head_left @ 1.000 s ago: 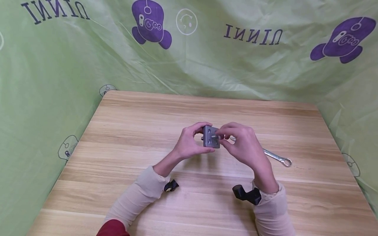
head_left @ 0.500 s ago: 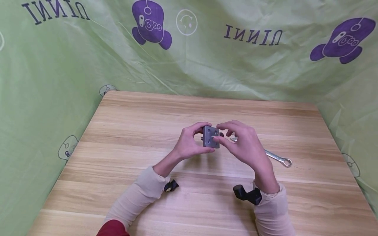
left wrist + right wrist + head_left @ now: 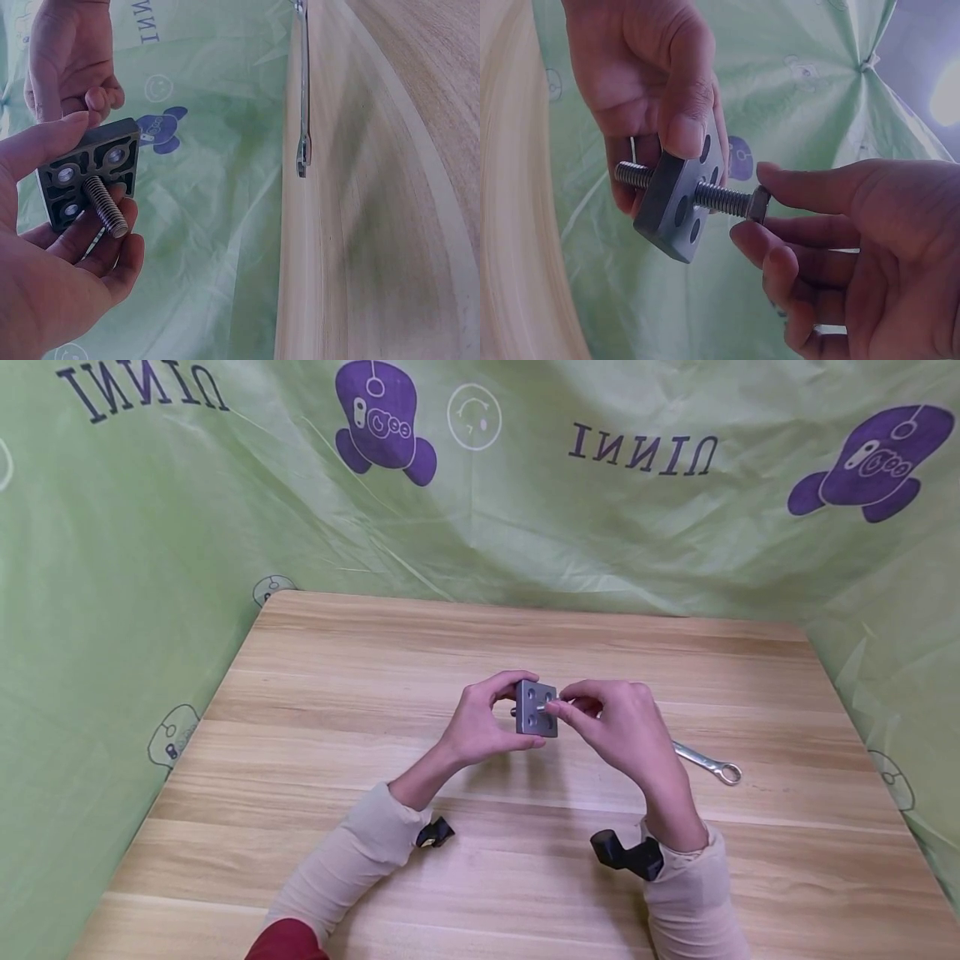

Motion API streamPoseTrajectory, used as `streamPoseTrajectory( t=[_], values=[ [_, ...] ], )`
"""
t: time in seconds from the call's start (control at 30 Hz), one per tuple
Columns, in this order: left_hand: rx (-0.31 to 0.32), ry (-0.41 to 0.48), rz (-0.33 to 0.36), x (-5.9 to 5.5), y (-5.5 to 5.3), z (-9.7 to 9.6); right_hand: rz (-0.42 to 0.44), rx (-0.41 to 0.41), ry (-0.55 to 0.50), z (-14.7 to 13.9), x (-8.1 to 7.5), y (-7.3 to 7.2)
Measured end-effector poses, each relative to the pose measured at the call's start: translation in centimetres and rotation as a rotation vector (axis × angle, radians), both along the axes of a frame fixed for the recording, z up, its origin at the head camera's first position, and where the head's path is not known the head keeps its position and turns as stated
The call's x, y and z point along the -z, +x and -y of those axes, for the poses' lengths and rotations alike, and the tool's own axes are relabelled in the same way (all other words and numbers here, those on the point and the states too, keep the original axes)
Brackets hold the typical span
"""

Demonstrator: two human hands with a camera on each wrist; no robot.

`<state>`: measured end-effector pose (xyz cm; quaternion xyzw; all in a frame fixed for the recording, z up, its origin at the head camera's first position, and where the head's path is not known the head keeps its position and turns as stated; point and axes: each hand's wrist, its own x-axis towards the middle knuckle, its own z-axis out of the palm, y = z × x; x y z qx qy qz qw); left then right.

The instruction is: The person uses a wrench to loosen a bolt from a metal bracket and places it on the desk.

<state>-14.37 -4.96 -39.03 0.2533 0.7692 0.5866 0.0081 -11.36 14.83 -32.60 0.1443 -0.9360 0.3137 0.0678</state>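
1. Head: left hand [image 3: 483, 718] has fingers gripping plate [image 3: 537, 728] by its edges, up off the tabletop [image 3: 360, 693]. Plate has 4 holes around bolt [image 3: 542, 707]. Fingers of right hand [image 3: 622, 727] close together at bolt. Wrench [image 3: 707, 762] lies on tabletop, partly behind right hand.
2. Left wrist: ribbed back of plate, threaded bolt end sticking out through the middle. Left thumb on top edge, other fingers below.
3. Right wrist: bolt runs through plate, head standing clear of the face. Right fingers narrow, pinching bolt head.
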Motion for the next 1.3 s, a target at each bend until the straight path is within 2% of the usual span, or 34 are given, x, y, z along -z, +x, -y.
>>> streamPoseTrajectory(
  t=[0.27, 0.77, 0.93, 1.07, 1.3],
  values=[
    [0.001, -0.002, 0.015, -0.11, 0.04, 0.05, -0.157, -0.119, -0.015, -0.29, 0.23, 0.04],
    [-0.001, 0.001, 0.005, -0.02, -0.01, -0.13, -0.237, -0.214, -0.067, -0.31, 0.50, -0.11],
    [0.002, 0.007, 0.006, -0.03, 0.05, -0.12, -0.207, -0.212, -0.056, -0.67, 0.46, 0.02],
    [0.005, 0.013, 0.005, 0.00, 0.06, -0.07, -0.169, -0.155, -0.054, -0.81, 0.24, 0.07],
    [0.002, 0.012, 0.001, -0.02, 0.08, -0.04, 0.000, -0.020, -0.016, -0.41, -0.10, -0.03]
  ],
)
